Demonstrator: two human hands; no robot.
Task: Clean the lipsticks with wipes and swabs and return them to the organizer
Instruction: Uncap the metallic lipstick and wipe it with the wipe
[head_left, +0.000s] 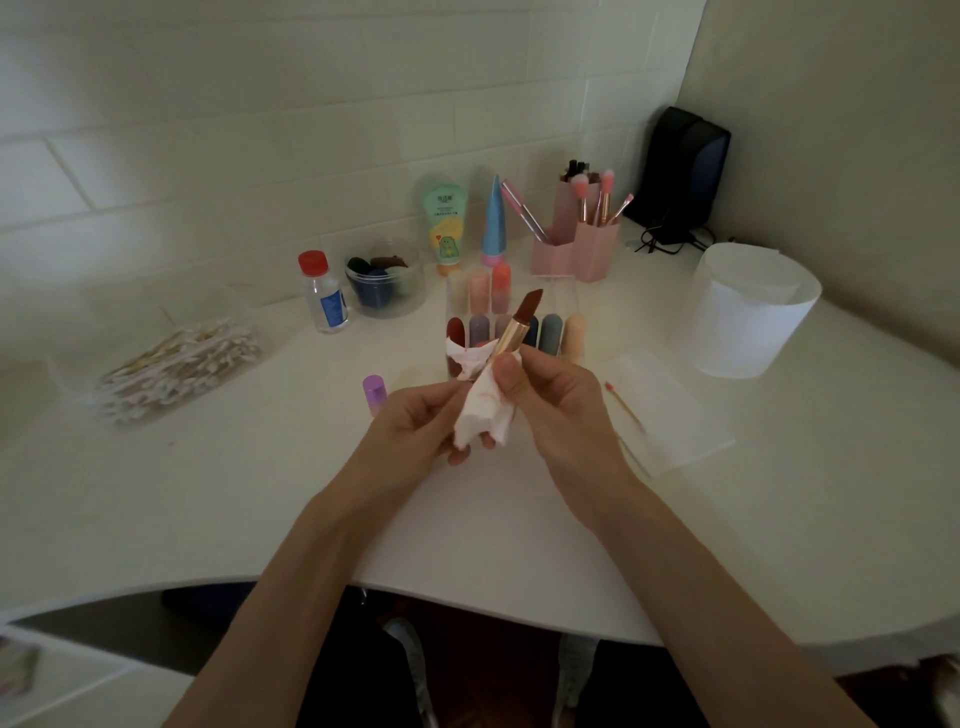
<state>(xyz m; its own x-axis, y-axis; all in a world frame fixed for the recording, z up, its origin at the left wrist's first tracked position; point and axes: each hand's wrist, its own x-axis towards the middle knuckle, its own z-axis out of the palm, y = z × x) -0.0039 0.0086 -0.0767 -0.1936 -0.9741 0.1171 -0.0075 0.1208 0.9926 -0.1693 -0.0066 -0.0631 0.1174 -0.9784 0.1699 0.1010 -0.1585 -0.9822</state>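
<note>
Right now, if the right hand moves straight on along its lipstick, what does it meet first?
Probably the clear organizer, directly beyond the brown lipstick that the right hand holds. Its tip overlaps the organizer in the picture, but the gap in depth is unclear.

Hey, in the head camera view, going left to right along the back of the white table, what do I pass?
Clear box of cotton swabs → clear bottle with red cap → clear round jar of dark sponges → green squeeze tube → blue cone-shaped tube → pink plastic brush holders → white cylindrical container.
</note>
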